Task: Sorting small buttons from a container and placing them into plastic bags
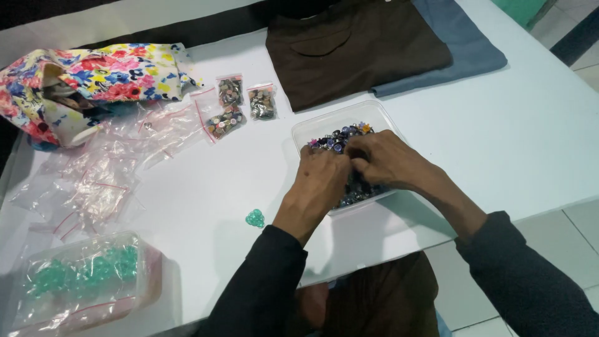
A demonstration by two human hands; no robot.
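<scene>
— White table point(536, 143), tiled floor showing past its right edge. What's in front of you?

— A clear tub point(312, 128) near the table's front edge, full of small buttons point(340, 140), mostly dark with some purple and one orange. Both my hands are in it.

— Left hand?

— My left hand point(321, 181) lies palm down over the tub's near left part, fingers curled into the buttons. Whether they have pinched one, I cannot tell; my knuckles hide the tips.

— And the right?

— My right hand point(384, 159) comes in from the right, fingers bent and meeting the left hand's fingertips over the middle of the tub. It looks closed to a pinch, but what it has, if anything, is hidden.

— What else is on the table?

— Three small bags point(240, 103) packed with buttons, just left of the tub and apart from it. Further left, a loose heap of empty bags point(106, 175) with red seals. A floral cloth point(93, 78) is bunched at the far left. Near my left sleeve, one green piece point(254, 218) lies alone on the table. At the near left corner sits another tub point(81, 284) holding green pieces under plastic. Beyond the button tub, a folded brown garment point(355, 50) lies over a blue one point(468, 47).
</scene>
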